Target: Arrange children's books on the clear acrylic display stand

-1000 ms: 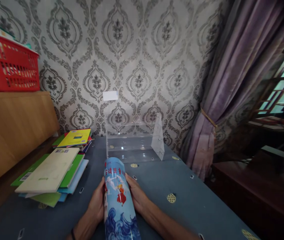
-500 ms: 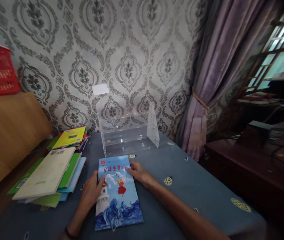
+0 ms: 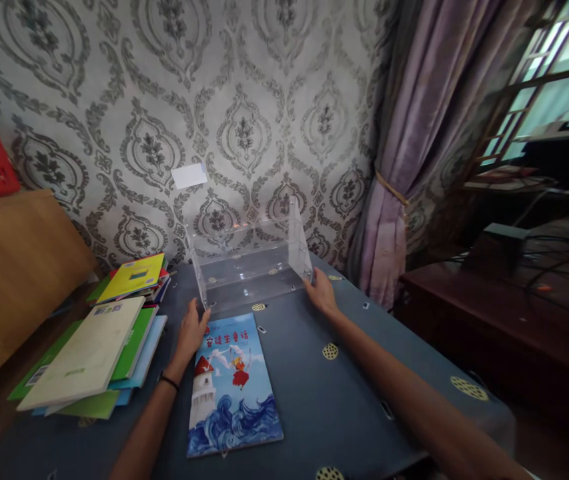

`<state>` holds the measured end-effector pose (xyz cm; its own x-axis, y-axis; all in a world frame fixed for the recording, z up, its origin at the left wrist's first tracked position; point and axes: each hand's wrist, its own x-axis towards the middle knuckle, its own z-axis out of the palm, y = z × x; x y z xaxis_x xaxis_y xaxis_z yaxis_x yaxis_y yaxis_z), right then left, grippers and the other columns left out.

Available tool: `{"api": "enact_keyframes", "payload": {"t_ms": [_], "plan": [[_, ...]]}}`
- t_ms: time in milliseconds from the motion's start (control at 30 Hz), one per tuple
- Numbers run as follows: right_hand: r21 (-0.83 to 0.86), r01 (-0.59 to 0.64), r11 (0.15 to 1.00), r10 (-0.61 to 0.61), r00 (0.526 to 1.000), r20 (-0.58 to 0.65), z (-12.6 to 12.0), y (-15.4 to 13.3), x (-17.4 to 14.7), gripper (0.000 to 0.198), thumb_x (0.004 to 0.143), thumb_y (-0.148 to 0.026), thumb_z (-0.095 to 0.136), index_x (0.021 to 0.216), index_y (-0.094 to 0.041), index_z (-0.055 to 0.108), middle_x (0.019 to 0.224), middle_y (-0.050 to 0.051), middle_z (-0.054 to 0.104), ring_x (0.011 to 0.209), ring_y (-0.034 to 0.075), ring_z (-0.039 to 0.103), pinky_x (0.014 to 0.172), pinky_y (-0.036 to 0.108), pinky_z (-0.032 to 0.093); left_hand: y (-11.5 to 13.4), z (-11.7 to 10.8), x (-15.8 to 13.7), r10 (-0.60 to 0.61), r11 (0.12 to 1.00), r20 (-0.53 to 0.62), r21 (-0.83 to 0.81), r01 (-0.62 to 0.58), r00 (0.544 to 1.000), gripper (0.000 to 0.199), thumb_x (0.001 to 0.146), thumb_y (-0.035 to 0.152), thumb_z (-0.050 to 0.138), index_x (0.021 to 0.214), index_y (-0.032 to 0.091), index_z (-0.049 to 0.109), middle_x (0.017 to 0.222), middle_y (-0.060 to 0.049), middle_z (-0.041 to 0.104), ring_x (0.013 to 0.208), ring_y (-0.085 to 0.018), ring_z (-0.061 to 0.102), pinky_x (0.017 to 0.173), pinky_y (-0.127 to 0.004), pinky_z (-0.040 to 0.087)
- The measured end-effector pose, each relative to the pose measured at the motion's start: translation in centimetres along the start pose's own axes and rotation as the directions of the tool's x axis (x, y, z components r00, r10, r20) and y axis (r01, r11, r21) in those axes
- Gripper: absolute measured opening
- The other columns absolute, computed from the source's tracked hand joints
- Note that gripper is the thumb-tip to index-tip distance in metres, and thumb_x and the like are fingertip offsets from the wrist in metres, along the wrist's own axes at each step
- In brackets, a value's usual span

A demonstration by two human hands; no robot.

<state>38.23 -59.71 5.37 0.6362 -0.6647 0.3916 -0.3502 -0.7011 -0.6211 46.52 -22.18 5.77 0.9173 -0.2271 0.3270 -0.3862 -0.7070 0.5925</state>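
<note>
Clear acrylic is what both hands meet now: half a second ago they lay on the blue picture book (image 3: 234,385), and since then they have left it and gone forward to the transparent book stand (image 3: 249,267) at the far edge of the table, against the patterned wallpaper (image 3: 244,100). The book has stayed flat on the blue tablecloth (image 3: 344,400), cover up, near the middle of the near edge, just short of the stand and touching neither hand, though the heel of the left hand overlaps its top left corner in the view.

The left hand (image 3: 191,330) has its fingers stretched out and loosely spread, the tips at the stand's front left corner; whether they grip the panel or only touch it cannot be told. The right hand (image 3: 320,292) is likewise open, fingers extended against the foot of the stand's right side panel, thumb apart, with nothing enclosed in it. A dark band sits on the left wrist.

To the left of the book, along the table's left edge, lies a stack of books (image 3: 91,357) with a pale cover on top, and behind it a second stack topped by a yellow book (image 3: 134,277)
</note>
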Motion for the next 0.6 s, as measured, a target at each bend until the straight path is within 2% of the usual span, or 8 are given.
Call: {"api": "enact_keyframes", "payload": {"t_ms": [133,300,600], "plan": [[-0.031,-0.03,0.999,0.031,0.998,0.048,1.5,0.4,0.5,0.031,0.089,-0.017,0.045,0.113,-0.016,0.065,0.1,0.013,0.074,0.092,0.026,0.067,0.08,0.033,0.048,0.2,0.6,0.3,0.034,0.997,0.03,0.067,-0.036,0.999,0.03,0.1,0.028,0.045,0.125,0.015,0.054,0.118,-0.014,0.073,0.109,-0.024,0.07,0.094,-0.035,0.051],[-0.077,-0.041,0.996,0.047,0.996,0.074,1.4,0.8,0.4,0.029,0.088,-0.014,0.05,0.113,-0.016,0.065,0.102,0.011,0.074,0.091,0.025,0.067,0.074,0.028,0.044,0.8,0.7,0.4,0.035,0.987,0.047,0.152,-0.042,0.998,0.02,0.1,0.029,0.048,0.108,0.015,0.06,0.101,-0.012,0.075,0.094,-0.024,0.071,0.08,-0.032,0.048],[-0.113,-0.063,0.992,0.073,0.993,0.088,0.4,0.4,-0.2,0.027,0.087,-0.013,0.052,0.109,-0.017,0.068,0.098,0.011,0.075,0.089,0.025,0.068,0.07,0.028,0.041,1.0,0.3,0.7,0.002,0.97,0.074,0.243,-0.02,0.997,0.015,0.097,0.024,0.056,0.107,0.015,0.063,0.099,-0.012,0.075,0.089,-0.024,0.07,0.074,-0.029,0.043]]}}
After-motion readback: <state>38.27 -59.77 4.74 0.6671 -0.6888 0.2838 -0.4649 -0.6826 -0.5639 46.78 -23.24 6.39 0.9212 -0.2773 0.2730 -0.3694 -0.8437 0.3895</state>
